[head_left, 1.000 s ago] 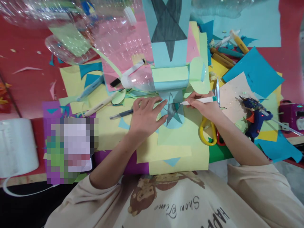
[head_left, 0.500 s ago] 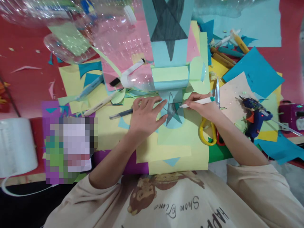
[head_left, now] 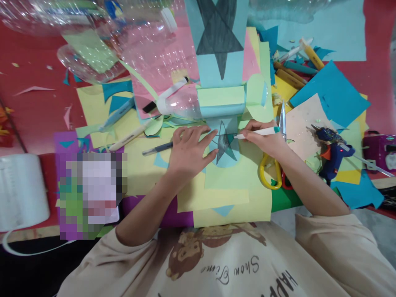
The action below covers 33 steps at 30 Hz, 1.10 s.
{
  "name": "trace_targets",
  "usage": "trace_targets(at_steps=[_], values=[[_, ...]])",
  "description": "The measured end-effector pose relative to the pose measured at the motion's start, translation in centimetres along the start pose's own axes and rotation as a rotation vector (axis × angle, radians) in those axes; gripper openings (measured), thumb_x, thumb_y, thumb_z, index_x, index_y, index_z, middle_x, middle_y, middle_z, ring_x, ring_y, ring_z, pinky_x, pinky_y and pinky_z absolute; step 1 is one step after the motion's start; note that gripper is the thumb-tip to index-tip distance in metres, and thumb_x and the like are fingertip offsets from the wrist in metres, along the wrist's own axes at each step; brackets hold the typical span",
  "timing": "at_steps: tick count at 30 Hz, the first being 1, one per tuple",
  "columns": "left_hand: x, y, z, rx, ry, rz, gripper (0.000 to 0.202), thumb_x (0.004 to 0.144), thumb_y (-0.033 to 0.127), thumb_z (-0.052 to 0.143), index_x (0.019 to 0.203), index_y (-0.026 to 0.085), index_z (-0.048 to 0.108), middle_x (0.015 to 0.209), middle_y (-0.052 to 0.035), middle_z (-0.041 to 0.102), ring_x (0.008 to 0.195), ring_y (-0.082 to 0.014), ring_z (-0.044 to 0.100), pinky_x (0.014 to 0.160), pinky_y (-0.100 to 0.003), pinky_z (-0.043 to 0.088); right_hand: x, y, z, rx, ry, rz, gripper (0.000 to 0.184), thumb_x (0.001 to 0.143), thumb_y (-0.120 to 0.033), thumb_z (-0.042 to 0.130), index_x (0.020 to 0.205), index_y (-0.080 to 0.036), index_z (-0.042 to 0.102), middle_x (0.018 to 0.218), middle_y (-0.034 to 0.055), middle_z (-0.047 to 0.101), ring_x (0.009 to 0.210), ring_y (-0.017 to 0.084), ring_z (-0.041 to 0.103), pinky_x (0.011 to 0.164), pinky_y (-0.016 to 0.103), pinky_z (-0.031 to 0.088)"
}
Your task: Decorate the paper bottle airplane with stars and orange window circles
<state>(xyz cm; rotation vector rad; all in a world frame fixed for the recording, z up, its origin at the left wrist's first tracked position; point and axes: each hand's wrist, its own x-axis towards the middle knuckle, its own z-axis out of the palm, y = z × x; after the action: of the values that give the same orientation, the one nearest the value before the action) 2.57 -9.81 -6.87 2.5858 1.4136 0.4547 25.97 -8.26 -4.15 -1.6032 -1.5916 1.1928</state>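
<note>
Between the fingers of my right hand (head_left: 261,136) is a white marker (head_left: 258,133) with a green end, its tip at the right side of a star drawing (head_left: 225,144). The star is outlined on light blue paper (head_left: 227,160), partly coloured dark and green. My left hand (head_left: 192,150) lies flat with fingers spread, its fingertips at the left edge of the blue paper. A dark pen (head_left: 157,148) sticks out from beside the left hand. Just beyond the drawing lies a clear plastic bottle (head_left: 182,103) wrapped in blue and pale green paper.
Yellow-handled scissors (head_left: 270,173) lie by my right forearm, partly hidden. A blue glue gun (head_left: 334,156) rests at right. Markers (head_left: 291,76) and blue paper (head_left: 331,95) sit at back right. A large dark star (head_left: 219,33) stands at the back. A white roll (head_left: 23,192) is at left.
The marker tip has shifted slightly left on the star. A blue paper piece at the far right has moved left. My left hand stays in place.
</note>
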Motion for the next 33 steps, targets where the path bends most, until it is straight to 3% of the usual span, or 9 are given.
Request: trace_targets(at_steps=[7, 13, 18, 22, 27, 33], values=[[-0.04, -0.06, 0.03, 0.025, 0.026, 0.024, 0.039, 0.092, 0.04, 0.052, 0.125, 0.022, 0.062, 0.12, -0.0108, 0.064, 0.109, -0.0281, 0.058, 0.1, -0.048, 0.033, -0.05, -0.52, 0.03, 0.044, 0.052, -0.003, 0.016, 0.07, -0.024, 0.057, 0.054, -0.018, 0.058, 0.054, -0.0021, 0.055, 0.054, 0.01, 0.044, 0.054, 0.026, 0.034], [-0.03, 0.03, 0.02, 0.047, 0.029, 0.027, 0.039, 0.092, 0.041, 0.051, 0.124, 0.023, 0.062, 0.119, -0.0107, 0.065, 0.109, -0.0279, 0.059, 0.099, -0.048, 0.034, 0.04, -0.26, 0.03, 0.032, 0.01, 0.044, 0.015, 0.069, -0.023, 0.057, 0.055, -0.018, 0.06, 0.053, -0.0017, 0.058, 0.052, 0.01, 0.047, 0.054, 0.026, 0.035], [-0.02, 0.09, -0.08, 0.076, 0.06, 0.052, 0.037, 0.092, 0.04, 0.051, 0.122, 0.021, 0.063, 0.116, -0.0106, 0.066, 0.106, -0.0268, 0.061, 0.097, -0.046, 0.036, 0.06, -0.28, -0.01, 0.054, 0.075, 0.036, 0.017, 0.071, -0.024, 0.057, 0.055, -0.018, 0.059, 0.051, -0.0023, 0.057, 0.051, 0.01, 0.048, 0.054, 0.026, 0.036], [-0.04, 0.07, -0.07, 0.076, 0.046, 0.042, 0.038, 0.092, 0.04, 0.051, 0.123, 0.022, 0.062, 0.118, -0.0104, 0.066, 0.108, -0.0268, 0.06, 0.099, -0.046, 0.035, 0.01, -0.34, -0.04, 0.024, 0.036, 0.025, 0.016, 0.069, -0.023, 0.058, 0.054, -0.018, 0.058, 0.051, -0.0027, 0.055, 0.051, 0.009, 0.045, 0.053, 0.025, 0.034], [-0.03, 0.05, 0.01, 0.067, 0.044, 0.04, 0.038, 0.092, 0.04, 0.05, 0.123, 0.022, 0.062, 0.118, -0.0109, 0.065, 0.108, -0.0273, 0.06, 0.099, -0.047, 0.035, 0.08, -0.23, 0.07, 0.091, 0.067, 0.096, 0.018, 0.069, -0.023, 0.055, 0.053, -0.018, 0.058, 0.052, -0.0011, 0.059, 0.052, 0.011, 0.051, 0.055, 0.026, 0.04], [0.02, 0.11, -0.11, -0.007, 0.0, -0.01, 0.039, 0.091, 0.041, 0.052, 0.125, 0.025, 0.061, 0.121, -0.0102, 0.064, 0.111, -0.0283, 0.058, 0.102, -0.049, 0.033, -0.11, -0.26, 0.01, 0.025, 0.054, 0.013, 0.018, 0.071, -0.022, 0.058, 0.053, -0.018, 0.057, 0.049, -0.003, 0.054, 0.051, 0.01, 0.046, 0.053, 0.026, 0.035]])
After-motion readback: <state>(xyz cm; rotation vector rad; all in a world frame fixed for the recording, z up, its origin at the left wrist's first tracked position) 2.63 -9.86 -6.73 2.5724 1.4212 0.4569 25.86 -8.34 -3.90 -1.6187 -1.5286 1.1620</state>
